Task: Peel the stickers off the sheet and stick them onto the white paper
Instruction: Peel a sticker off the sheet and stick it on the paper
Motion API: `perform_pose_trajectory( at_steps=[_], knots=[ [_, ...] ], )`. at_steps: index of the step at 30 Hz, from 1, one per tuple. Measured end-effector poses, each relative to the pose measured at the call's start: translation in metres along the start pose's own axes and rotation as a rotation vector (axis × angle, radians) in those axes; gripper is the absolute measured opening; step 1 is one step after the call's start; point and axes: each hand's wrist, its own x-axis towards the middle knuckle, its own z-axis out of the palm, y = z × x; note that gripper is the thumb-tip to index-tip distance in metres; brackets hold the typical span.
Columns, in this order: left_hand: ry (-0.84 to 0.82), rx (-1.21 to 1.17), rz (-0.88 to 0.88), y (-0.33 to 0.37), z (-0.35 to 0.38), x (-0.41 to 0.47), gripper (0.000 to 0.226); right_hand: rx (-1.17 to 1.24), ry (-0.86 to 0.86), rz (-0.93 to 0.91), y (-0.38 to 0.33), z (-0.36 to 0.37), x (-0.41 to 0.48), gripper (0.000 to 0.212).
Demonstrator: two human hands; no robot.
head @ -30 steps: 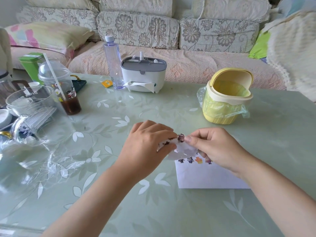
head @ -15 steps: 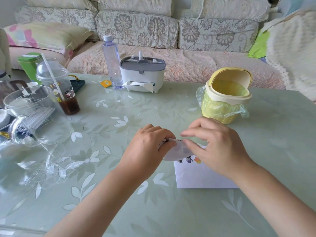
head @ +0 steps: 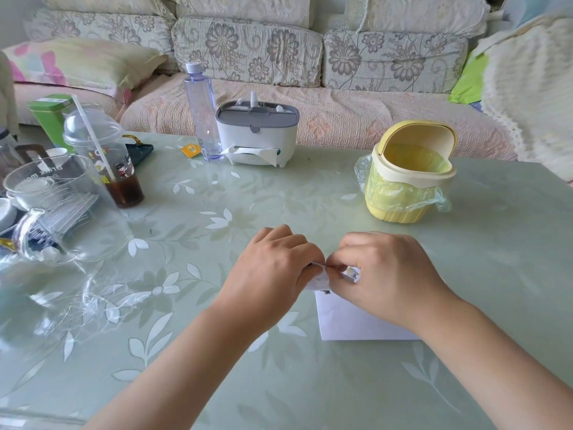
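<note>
Green glass-topped table (head: 310,197), sofa behind. Both hands meet near the table centre.

- Left hand (head: 273,268): pinches the sticker sheet (head: 318,278) at its left edge.
- Right hand (head: 387,274): fingers curled, pinching the sheet's right side. Whether a sticker is already lifted cannot be told.
- Sheet: held just above the 11 o'clock corner of the white paper (head: 356,321), which lies flat on the table.

Progress: one small dark sticker (head: 326,292) shows at the paper's top edge. The right hand hides the rest of that edge, and the lower paper is bare. Judged partly done, with more peeling and sticking left.
</note>
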Motion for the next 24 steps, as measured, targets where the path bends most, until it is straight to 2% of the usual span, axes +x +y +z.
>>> perform_pose_trajectory(
  at_steps=[8, 11, 13, 16, 19, 24],
  knots=[
    [0.043, 0.029, 0.079, -0.001, -0.001, 0.001, 0.016, 0.315, -0.156, 0.263, 0.001, -0.004, 0.0, 0.02],
    [0.044, 0.034, 0.087, -0.003, -0.002, 0.0, 0.004, 0.474, -0.216, 0.376, 0.001, -0.007, 0.001, 0.024],
    [0.045, 0.028, 0.059, -0.003, -0.003, -0.001, 0.004, 0.546, -0.217, 0.468, 0.003, -0.008, 0.002, 0.022],
    [0.095, -0.005, -0.04, -0.001, -0.007, -0.001, 0.008, 0.653, -0.222, 0.596, 0.007, -0.008, 0.004, 0.006],
    [0.146, -0.031, -0.132, 0.0, -0.009, -0.001, 0.012, 0.811, -0.343, 0.674, 0.008, -0.01, 0.003, 0.025],
    [0.173, -0.042, -0.154, 0.003, -0.009, -0.001, 0.01, 1.05, -0.252, 0.817, 0.012, -0.011, 0.003, 0.018]
  ],
)
